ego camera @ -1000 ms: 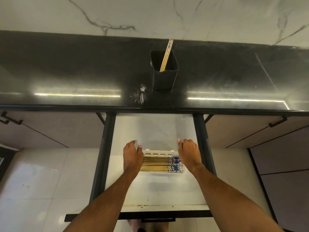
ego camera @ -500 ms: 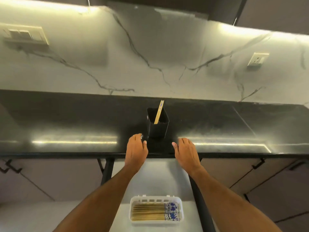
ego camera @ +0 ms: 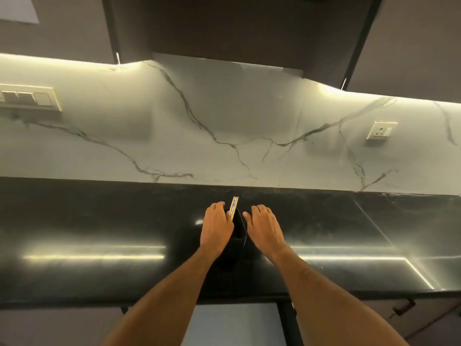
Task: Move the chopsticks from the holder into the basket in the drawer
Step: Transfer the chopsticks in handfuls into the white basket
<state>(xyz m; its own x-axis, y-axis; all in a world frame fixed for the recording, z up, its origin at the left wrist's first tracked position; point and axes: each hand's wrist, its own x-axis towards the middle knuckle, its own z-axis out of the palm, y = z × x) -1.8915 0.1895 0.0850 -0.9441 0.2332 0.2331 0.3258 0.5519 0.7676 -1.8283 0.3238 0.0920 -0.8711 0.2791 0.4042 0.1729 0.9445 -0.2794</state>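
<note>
A left hand [ego camera: 216, 224] pinches the last chopsticks [ego camera: 234, 207] (still standing in the black holder [ego camera: 240, 229] on the dark countertop [ego camera: 99, 221]) while the right hand [ego camera: 264, 224] hovers beside it, fingers loosely spread, empty.

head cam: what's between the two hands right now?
In the head view, the black holder with the last chopsticks sits between left hand and right hand.

Black glossy counter [ego camera: 99, 221] — black holder [ego camera: 240, 227] on it.
</note>
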